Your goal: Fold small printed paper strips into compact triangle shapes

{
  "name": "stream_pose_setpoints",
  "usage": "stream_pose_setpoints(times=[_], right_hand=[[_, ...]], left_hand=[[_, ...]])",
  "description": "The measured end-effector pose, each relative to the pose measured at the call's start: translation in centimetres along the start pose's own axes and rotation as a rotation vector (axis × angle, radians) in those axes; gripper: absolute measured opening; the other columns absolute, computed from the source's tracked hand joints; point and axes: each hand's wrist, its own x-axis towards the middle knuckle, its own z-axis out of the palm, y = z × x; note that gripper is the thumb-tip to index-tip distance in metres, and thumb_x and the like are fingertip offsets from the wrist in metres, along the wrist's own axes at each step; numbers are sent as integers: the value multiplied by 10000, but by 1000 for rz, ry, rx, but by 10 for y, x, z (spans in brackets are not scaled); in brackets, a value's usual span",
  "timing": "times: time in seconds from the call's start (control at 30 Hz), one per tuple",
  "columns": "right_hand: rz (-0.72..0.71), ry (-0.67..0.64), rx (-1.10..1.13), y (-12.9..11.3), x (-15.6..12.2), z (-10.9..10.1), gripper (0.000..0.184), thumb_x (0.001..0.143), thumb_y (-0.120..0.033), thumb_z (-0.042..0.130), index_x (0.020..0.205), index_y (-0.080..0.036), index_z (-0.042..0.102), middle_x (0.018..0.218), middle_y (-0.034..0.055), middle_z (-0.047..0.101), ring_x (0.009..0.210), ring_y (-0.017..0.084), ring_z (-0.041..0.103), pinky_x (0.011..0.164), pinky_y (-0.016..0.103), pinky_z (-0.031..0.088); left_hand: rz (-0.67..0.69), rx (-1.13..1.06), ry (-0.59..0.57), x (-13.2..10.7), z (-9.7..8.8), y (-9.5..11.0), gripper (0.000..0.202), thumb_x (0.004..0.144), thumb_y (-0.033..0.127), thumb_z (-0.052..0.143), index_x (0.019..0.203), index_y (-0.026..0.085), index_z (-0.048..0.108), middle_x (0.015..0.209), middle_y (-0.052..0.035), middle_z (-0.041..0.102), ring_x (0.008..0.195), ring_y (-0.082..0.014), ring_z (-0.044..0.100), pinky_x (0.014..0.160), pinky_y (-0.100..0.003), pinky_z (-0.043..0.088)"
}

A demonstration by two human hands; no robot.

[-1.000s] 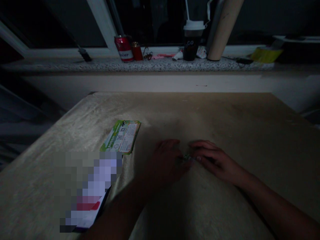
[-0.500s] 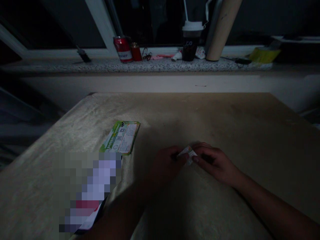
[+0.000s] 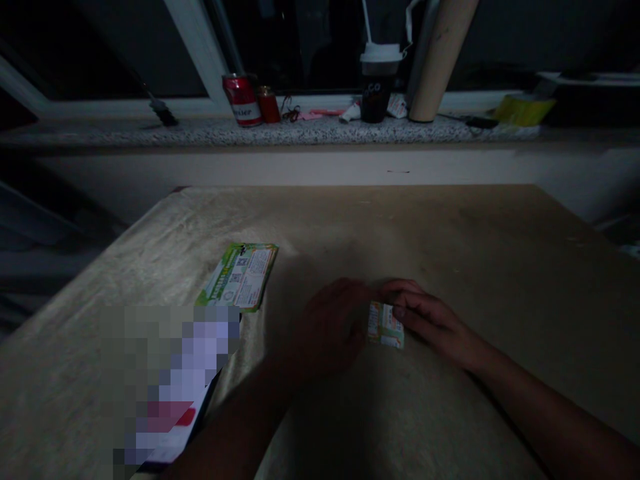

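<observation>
A small printed piece of paper [image 3: 386, 327], white, green and orange with what look like crease lines, is in front of me near the middle of the table. My right hand [image 3: 430, 317] grips its right edge, with the thumb on top and the fingers behind. Just left of the paper is my left hand [image 3: 333, 323], dark in shadow, its fingers stretched out and nothing visible in them. Whether its fingertips touch the paper's left edge, I cannot tell. Farther left lies a larger green and white printed packet [image 3: 243, 277].
A phone-like device with a lit, partly blurred screen [image 3: 193, 373] lies beside my left forearm. The cloth-covered table [image 3: 450, 227] ends before a stone windowsill [image 3: 310, 133]. On the sill stand a red can [image 3: 243, 100], a lidded cup [image 3: 377, 87], a cardboard tube [image 3: 443, 63] and a yellow item [image 3: 525, 110].
My left hand has let go of the paper and moved slightly left, its fingers straightening. The paper now shows a wider, flatter face, still in my right hand. The view has shifted slightly.
</observation>
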Motion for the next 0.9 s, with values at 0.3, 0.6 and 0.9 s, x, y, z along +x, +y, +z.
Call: stream_pose_setpoints(times=[0.3, 0.6, 0.9], right_hand=[[-112, 57, -335, 6, -1, 1, 127, 982, -258, 602, 1104, -247, 634, 1273, 112, 627, 1265, 272, 555, 1055, 492, 445], [-362, 67, -390, 6, -1, -8, 217, 844, -308, 807, 1016, -257, 684, 1084, 59, 717, 1129, 268, 633, 977, 465, 476], [-386, -55, -632, 4, -3, -4, 131, 930, -224, 659, 1034, -243, 737, 1036, 46, 734, 1098, 243, 647, 1020, 465, 429]], left_hand=[[277, 268, -39, 1, 3, -8, 96, 944, 180, 608, 921, 190, 701, 888, -21, 714, 823, -174, 651, 801, -334, 487], [174, 334, -25, 0, -1, -11, 111, 938, 207, 638, 868, 178, 719, 856, -32, 700, 777, -174, 627, 752, -318, 470], [27, 333, -337, -2, -2, -4, 109, 898, 258, 694, 976, 199, 741, 1005, -49, 715, 957, -232, 651, 891, -390, 487]])
